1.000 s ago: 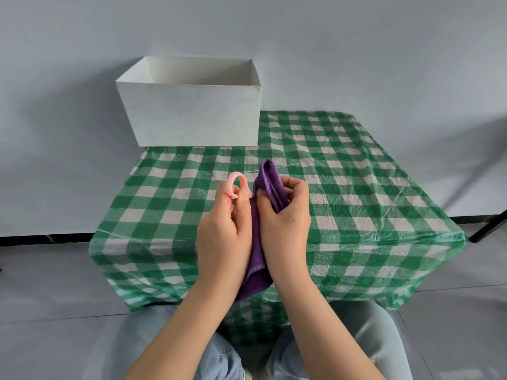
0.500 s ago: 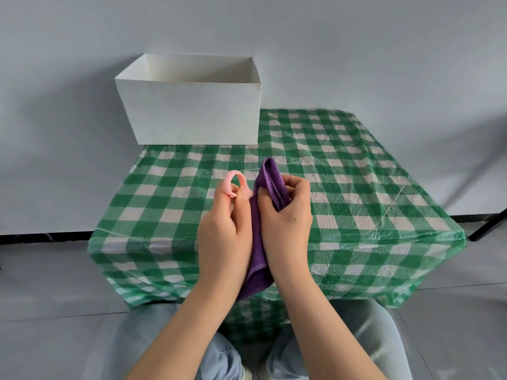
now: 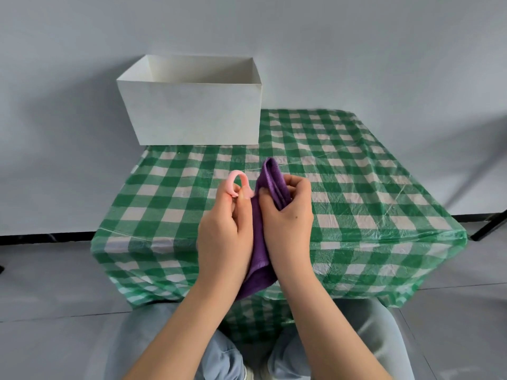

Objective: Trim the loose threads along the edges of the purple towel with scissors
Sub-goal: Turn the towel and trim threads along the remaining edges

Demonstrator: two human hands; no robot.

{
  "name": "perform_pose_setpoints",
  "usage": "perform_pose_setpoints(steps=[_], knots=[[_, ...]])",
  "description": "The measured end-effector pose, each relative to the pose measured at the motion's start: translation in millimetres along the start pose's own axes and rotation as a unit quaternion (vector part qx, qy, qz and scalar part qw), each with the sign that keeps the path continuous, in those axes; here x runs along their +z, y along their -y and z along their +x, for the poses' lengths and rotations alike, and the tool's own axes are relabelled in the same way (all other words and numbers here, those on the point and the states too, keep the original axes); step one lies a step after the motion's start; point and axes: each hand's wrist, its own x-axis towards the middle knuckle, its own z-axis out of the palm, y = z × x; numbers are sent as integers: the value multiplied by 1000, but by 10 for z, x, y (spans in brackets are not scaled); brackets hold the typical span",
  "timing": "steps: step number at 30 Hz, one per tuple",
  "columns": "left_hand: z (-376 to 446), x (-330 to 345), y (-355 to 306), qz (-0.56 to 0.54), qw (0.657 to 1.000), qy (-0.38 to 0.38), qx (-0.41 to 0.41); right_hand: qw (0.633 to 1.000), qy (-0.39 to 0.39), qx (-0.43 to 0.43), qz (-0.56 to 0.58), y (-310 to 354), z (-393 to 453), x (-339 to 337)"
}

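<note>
The purple towel [image 3: 260,242] hangs folded between my two hands, above the near part of the table. My right hand [image 3: 286,223] grips its upper folds, and a peak of cloth sticks up past the thumb. My left hand [image 3: 223,231] holds the pink-handled scissors [image 3: 238,185], fingers through the handle loops, pressed close against the towel's left side. The blades are hidden behind my hand and the cloth.
A table with a green-and-white checked cloth [image 3: 356,201] stands in front of me. An open white box [image 3: 192,105] sits at its far left corner against the wall. My knees in light jeans [image 3: 356,338] are below. A dark leg [image 3: 488,229] shows at right.
Both hands have stayed together on the towel. The pink handle loop has lifted a little further clear of my left fingers.
</note>
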Motion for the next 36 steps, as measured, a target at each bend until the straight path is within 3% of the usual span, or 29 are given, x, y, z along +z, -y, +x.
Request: perform_pose_setpoints(steps=[5, 9, 14, 18, 26, 36], knots=[[45, -3, 13, -14, 1000, -24, -12, 1000, 22, -14, -18, 0, -84, 50], [4, -34, -17, -31, 999, 2, -27, 1000, -7, -9, -13, 32, 98, 3], [61, -131, -98, -219, 957, -23, -191, 995, 0, 28, 98, 96, 205, -221], [109, -157, -89, -281, 927, -24, -246, 988, 14, 37, 147, 79, 125, -359], [55, -140, -118, -320, 919, -2, -230, 992, 27, -2, 125, 178, -3, -322], [-16, -176, -219, -290, 946, -18, -142, 995, 25, -55, 84, 232, -130, -323]])
